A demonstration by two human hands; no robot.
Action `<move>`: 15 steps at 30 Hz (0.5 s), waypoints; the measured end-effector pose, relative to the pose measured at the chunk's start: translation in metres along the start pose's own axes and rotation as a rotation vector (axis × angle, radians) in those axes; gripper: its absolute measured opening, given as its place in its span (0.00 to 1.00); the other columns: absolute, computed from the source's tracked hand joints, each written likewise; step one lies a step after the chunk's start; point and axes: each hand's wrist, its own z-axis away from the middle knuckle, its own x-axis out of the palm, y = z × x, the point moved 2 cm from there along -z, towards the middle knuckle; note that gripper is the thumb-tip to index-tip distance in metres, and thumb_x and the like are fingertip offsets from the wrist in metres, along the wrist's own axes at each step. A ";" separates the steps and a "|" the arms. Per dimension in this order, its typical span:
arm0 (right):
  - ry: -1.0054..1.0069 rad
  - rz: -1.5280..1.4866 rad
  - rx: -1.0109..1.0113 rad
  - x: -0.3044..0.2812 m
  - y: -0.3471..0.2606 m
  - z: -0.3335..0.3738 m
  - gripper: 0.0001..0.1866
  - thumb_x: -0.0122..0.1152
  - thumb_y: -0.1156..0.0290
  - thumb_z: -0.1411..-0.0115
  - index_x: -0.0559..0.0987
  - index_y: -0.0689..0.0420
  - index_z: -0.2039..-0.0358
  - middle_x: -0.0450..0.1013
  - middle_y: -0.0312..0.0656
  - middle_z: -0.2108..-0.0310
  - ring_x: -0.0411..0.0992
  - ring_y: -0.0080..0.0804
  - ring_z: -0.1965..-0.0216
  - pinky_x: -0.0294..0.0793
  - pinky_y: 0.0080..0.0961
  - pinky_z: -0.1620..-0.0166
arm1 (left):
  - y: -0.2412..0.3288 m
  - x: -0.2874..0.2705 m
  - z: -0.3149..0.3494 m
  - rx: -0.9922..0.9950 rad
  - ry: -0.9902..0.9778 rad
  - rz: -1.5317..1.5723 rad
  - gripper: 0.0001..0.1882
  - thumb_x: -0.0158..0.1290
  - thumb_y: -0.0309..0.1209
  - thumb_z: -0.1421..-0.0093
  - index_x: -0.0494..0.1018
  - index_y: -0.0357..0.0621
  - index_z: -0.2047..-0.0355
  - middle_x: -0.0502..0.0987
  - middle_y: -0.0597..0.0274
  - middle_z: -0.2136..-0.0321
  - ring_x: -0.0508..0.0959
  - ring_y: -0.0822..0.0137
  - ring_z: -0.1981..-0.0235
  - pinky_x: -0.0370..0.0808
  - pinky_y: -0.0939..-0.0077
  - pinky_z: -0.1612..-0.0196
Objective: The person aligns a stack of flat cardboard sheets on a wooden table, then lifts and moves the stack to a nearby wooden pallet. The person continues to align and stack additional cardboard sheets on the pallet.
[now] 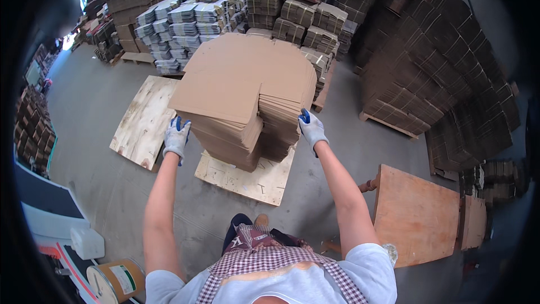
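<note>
In front of me a tall stack of flat brown cardboard sheets [225,79], with a notch in its near side, stands on a wooden pallet board [242,179]. The upper sheets are slightly fanned along the near edges. My left hand [177,137], in a white glove with blue fingers, is closed at the stack's near left corner. On the right edge my right hand [313,127], gloved alike, has its fingers curled against the sheets. Both arms reach forward, and some fingertips are hidden by the cardboard or the gloves.
A bare plywood board [143,121] lies left of the stack. At my right stands a wooden table [416,214]. Bundled cardboard [191,19] is piled behind, with tall stacks [439,73] at the right. A round drum [115,280] and white canister [87,243] stand lower left.
</note>
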 end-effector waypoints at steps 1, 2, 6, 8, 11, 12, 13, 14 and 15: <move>0.057 0.059 -0.050 0.008 -0.001 -0.028 0.26 0.59 0.55 0.35 0.78 0.52 0.40 0.79 0.49 0.46 0.76 0.48 0.45 0.74 0.42 0.41 | -0.009 -0.006 -0.034 0.026 0.035 -0.084 0.36 0.56 0.56 0.36 0.72 0.44 0.36 0.72 0.47 0.36 0.69 0.47 0.34 0.66 0.55 0.33; 0.053 0.149 -0.077 0.016 -0.008 -0.050 0.26 0.58 0.54 0.34 0.78 0.52 0.40 0.78 0.49 0.45 0.75 0.48 0.43 0.73 0.42 0.39 | -0.017 -0.009 -0.064 0.047 0.070 -0.176 0.37 0.55 0.57 0.35 0.72 0.45 0.36 0.71 0.47 0.35 0.68 0.48 0.33 0.66 0.55 0.32; 0.088 0.355 -0.012 0.022 0.000 -0.087 0.24 0.58 0.52 0.34 0.80 0.52 0.43 0.78 0.45 0.46 0.73 0.45 0.42 0.72 0.44 0.39 | -0.013 0.021 -0.154 -0.099 -0.060 -0.208 0.42 0.50 0.64 0.36 0.68 0.47 0.32 0.65 0.47 0.31 0.65 0.48 0.30 0.63 0.54 0.30; 0.120 0.482 0.000 0.018 0.018 -0.099 0.23 0.59 0.51 0.35 0.81 0.51 0.47 0.77 0.43 0.46 0.71 0.44 0.40 0.70 0.47 0.40 | -0.010 0.054 -0.194 -0.203 -0.102 -0.197 0.44 0.50 0.66 0.37 0.68 0.47 0.32 0.64 0.48 0.30 0.63 0.49 0.29 0.63 0.55 0.30; 0.101 0.443 0.094 0.036 -0.005 -0.111 0.22 0.61 0.48 0.36 0.84 0.53 0.54 0.76 0.42 0.47 0.69 0.47 0.40 0.69 0.48 0.40 | -0.072 0.056 -0.291 -0.296 -0.102 -0.121 0.47 0.49 0.68 0.38 0.69 0.42 0.33 0.72 0.45 0.36 0.72 0.47 0.35 0.70 0.57 0.36; 0.121 0.406 0.068 0.048 -0.023 -0.115 0.21 0.61 0.49 0.36 0.84 0.53 0.57 0.76 0.42 0.47 0.69 0.46 0.40 0.68 0.48 0.40 | -0.093 0.032 -0.334 -0.325 -0.129 -0.020 0.47 0.49 0.68 0.38 0.69 0.40 0.34 0.76 0.43 0.40 0.76 0.46 0.39 0.73 0.57 0.39; 0.122 0.440 0.070 0.051 -0.019 -0.106 0.20 0.62 0.49 0.37 0.84 0.54 0.59 0.76 0.42 0.48 0.69 0.46 0.40 0.68 0.48 0.40 | -0.091 0.054 -0.339 -0.301 -0.160 -0.015 0.46 0.51 0.66 0.38 0.70 0.39 0.35 0.77 0.42 0.42 0.77 0.46 0.41 0.74 0.57 0.41; 0.120 0.493 0.077 0.047 -0.010 -0.096 0.20 0.63 0.49 0.37 0.84 0.54 0.62 0.76 0.42 0.49 0.69 0.46 0.40 0.68 0.48 0.41 | -0.081 0.083 -0.334 -0.280 -0.205 0.004 0.45 0.53 0.65 0.39 0.71 0.38 0.36 0.79 0.42 0.44 0.79 0.46 0.44 0.75 0.57 0.42; 0.160 0.464 0.084 0.045 -0.003 -0.088 0.21 0.66 0.48 0.39 0.82 0.56 0.67 0.77 0.44 0.53 0.73 0.47 0.45 0.71 0.47 0.44 | -0.072 0.100 -0.334 -0.256 -0.233 0.015 0.44 0.55 0.63 0.39 0.72 0.37 0.37 0.80 0.41 0.46 0.80 0.46 0.46 0.76 0.57 0.44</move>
